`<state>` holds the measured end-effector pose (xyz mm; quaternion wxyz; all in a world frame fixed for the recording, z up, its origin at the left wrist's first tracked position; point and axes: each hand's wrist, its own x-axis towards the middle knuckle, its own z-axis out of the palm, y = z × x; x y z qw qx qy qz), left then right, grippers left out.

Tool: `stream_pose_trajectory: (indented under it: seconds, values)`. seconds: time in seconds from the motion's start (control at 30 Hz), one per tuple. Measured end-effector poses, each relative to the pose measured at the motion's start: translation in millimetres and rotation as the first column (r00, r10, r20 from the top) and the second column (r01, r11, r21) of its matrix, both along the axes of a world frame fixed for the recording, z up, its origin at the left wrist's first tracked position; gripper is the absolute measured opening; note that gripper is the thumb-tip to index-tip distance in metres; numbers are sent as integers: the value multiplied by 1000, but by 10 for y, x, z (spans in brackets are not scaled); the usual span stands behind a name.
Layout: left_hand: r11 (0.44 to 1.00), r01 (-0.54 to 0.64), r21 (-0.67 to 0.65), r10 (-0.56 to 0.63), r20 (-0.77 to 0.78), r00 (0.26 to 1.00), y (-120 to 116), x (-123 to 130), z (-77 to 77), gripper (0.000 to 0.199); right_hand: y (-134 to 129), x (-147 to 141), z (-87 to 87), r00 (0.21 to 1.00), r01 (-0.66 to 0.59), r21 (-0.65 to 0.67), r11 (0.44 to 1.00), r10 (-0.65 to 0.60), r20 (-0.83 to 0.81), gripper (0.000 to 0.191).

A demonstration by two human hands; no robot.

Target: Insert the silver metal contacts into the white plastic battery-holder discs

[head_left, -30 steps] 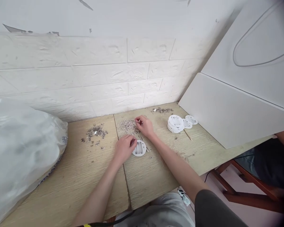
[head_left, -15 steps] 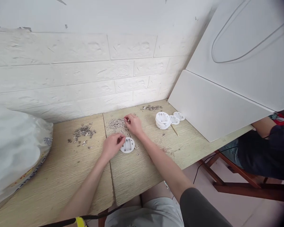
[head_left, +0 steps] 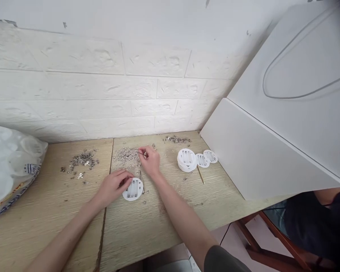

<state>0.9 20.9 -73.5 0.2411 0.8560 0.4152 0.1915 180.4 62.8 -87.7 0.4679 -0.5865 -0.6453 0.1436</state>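
Observation:
A round white plastic battery holder point(head_left: 133, 190), with slots and small metal contacts, lies on the wooden table. My left hand point(head_left: 115, 186) grips its upper left rim, fingers curled and thumb against it. Beyond it my right hand point(head_left: 150, 160) is closed in a pinch on a thin dark stick-like tool, whose exact kind I cannot make out. The tool's tip points at a pile of small metal contact pieces point(head_left: 126, 155). Beside the holder lies a slim metal tool point(head_left: 141, 180), perhaps tweezers.
More metal pieces lie in a left pile point(head_left: 84, 159) and a back pile point(head_left: 177, 139). Stacked white holders point(head_left: 186, 160) and a thin wooden stick point(head_left: 201, 175) are to the right. A plastic bag point(head_left: 14, 166), a white panel point(head_left: 229, 151) and another person's arm point(head_left: 327, 196) flank the table.
The camera view has shifted, so the table shows further left and lower. My right hand now points a thin dark tool at the pile; my left hand stays at the holder.

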Motion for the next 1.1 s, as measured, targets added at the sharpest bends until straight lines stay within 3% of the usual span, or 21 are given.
stream_pose_trajectory:
  seconds: [0.27, 0.47, 0.67, 0.87, 1.1]
  values:
    - [1000, -10, -24, 10, -6, 1000, -9, -13, 15, 25, -5, -7, -4, 999, 37, 14, 999, -37, 0, 19]
    - [999, -41, -9, 42, 14, 999, -13, -4, -2, 22, -56, -69, 10, 995, 69, 161, 985, -55, -87, 15]
    - [999, -36, -32, 39, 84, 996, 32, -24, -25, 21, -254, -75, 88, 989, -1, 246, 969, 38, -146, 14]
    - [998, -68, -15, 70, 158, 985, 70, -31, -51, 18, -523, -9, 95, 994, -62, 200, 978, 78, -75, 13]
    - [993, -112, -35, 117, 204, 972, 81, -23, -93, 19, -563, -61, 67, 988, -73, 124, 990, 89, -130, 13]
